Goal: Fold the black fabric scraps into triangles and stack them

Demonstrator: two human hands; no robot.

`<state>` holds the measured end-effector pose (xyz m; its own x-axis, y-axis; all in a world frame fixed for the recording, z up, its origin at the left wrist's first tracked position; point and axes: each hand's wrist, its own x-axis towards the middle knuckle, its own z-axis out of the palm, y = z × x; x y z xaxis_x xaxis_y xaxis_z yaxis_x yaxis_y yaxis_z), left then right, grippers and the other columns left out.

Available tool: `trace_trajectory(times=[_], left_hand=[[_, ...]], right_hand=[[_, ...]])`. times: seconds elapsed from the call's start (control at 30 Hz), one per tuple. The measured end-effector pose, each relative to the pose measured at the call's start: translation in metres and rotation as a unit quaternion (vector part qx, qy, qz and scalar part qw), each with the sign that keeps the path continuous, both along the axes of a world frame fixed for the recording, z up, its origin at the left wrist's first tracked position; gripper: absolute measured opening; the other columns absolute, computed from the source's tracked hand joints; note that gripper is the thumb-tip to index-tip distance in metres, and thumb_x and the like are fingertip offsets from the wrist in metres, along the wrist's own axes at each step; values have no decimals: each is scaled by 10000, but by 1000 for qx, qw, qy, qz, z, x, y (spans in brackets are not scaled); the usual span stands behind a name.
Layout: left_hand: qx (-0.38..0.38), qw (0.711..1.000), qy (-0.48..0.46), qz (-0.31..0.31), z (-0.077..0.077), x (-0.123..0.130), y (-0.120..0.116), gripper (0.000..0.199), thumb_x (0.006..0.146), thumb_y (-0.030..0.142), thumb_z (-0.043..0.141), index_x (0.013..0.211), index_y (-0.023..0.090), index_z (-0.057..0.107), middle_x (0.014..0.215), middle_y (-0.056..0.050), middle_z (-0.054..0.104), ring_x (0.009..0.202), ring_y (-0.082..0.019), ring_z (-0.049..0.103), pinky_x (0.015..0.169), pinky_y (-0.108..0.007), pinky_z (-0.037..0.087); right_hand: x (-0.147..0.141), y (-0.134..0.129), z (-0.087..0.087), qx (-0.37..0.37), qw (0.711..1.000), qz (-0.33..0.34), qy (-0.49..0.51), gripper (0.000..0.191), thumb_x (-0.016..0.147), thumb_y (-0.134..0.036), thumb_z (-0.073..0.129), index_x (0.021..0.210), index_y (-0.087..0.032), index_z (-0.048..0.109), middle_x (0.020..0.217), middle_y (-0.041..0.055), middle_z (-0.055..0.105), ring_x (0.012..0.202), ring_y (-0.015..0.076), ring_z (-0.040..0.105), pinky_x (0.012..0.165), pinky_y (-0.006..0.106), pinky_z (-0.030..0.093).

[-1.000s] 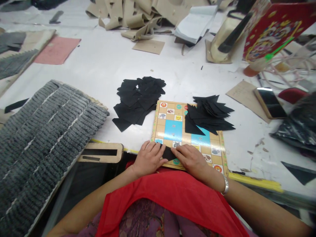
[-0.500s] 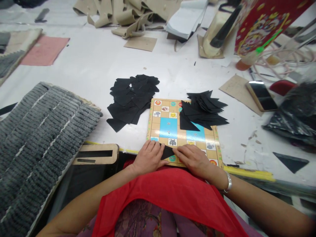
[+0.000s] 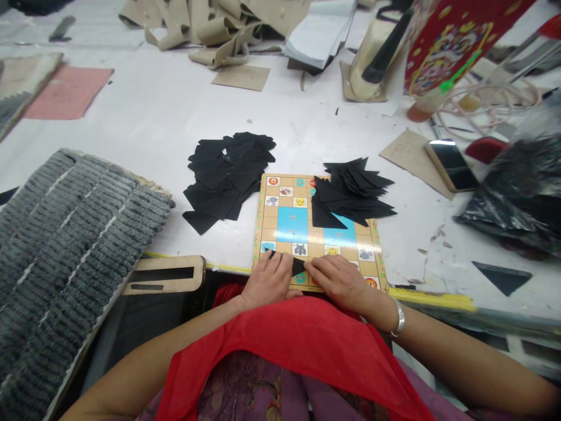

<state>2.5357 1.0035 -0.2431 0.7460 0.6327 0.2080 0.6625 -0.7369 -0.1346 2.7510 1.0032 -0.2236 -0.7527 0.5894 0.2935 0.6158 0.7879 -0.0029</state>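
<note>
Between my two hands lies a small black piece of thin material [image 3: 298, 266], flat against a printed animal game board [image 3: 315, 238]. My left hand [image 3: 268, 279] presses its fingers over the left part of it, and a dark tip pokes out above them. At its right end, the fingers of my right hand [image 3: 339, 283] are closed together on the piece. Much of the piece is hidden under the fingers. A pile of black triangular pieces [image 3: 355, 193] rests on the board's far right part. Left of the board lies a bigger pile of black pieces [image 3: 228, 178].
Grey ribbed fabric [image 3: 87, 234] covers the left side, beside a wooden template [image 3: 175, 273]. To the right are a phone [image 3: 453, 166], a plastic bag [image 3: 512, 187] and a single black triangle [image 3: 502, 277]. Beige strips [image 3: 210, 29] and a white pad [image 3: 319, 32] lie at the back.
The view has shifted slightly, so everything sits a little further left. The left fingers have moved over the black piece, and its tip now shows above them. The right hand stays at its right end.
</note>
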Motion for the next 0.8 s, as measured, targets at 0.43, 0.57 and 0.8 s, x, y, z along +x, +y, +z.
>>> trace_trajectory(times=[0.43,0.57,0.8], left_hand=[[28,999,-32,-32,-5,8,2,604,883,554,341,1162,64,556,1084,-162,570,992,-260,509,925,-409,353],[28,998,-28,-40,-4,11,2,606,880,562,336,1214,88,514,1034,-144,579,942,-252,522,863,-388,382],[-7,999,5,-51,-4,12,0,604,893,547,300,1261,101,474,1063,-177,555,980,-283,510,845,-423,389]], right_hand=[[8,-5,-5,-33,999,-16,-16,247,911,-161,373,975,-116,607,861,105,590,780,177,476,664,312,378],[9,-5,-5,-40,999,-17,-15,258,909,-157,368,988,-116,611,849,107,594,763,177,477,662,317,383],[17,-8,-6,-104,986,-95,92,214,879,-149,426,992,-118,606,868,97,587,813,169,493,725,305,437]])
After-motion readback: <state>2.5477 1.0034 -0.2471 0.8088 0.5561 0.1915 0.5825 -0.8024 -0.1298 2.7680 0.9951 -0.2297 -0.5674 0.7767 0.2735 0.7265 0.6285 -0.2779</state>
